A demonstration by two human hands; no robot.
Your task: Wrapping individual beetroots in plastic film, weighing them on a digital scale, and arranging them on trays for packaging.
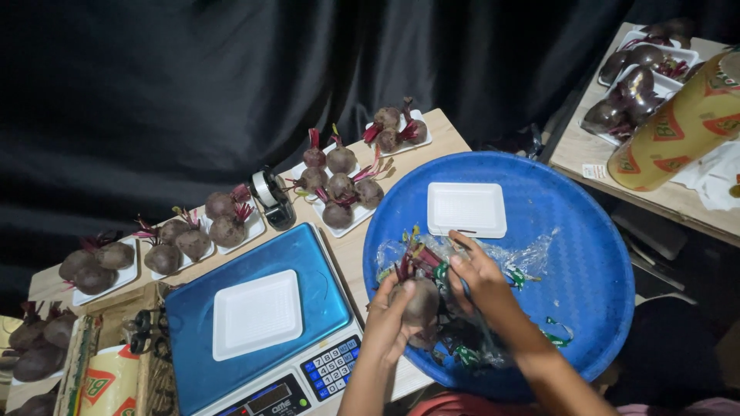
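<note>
My left hand [389, 320] grips a dark red beetroot [421, 299] with short stems, held over the near left part of a big blue round tub [574, 231]. My right hand [479, 277] pinches crumpled clear plastic wrap [509, 258] beside that beetroot. An empty white foam tray [466, 209] lies in the tub just beyond my hands. To my left stands a blue weighing scale [308, 270] with another empty white foam tray [256, 313] on its platform.
White trays of beetroots [339, 185] line the far edge of the wooden table [439, 127], with a tape dispenser [271, 196] among them. More wrapped beetroot trays [636, 85] and a large yellow film roll [678, 127] sit on a table at right. Black curtain behind.
</note>
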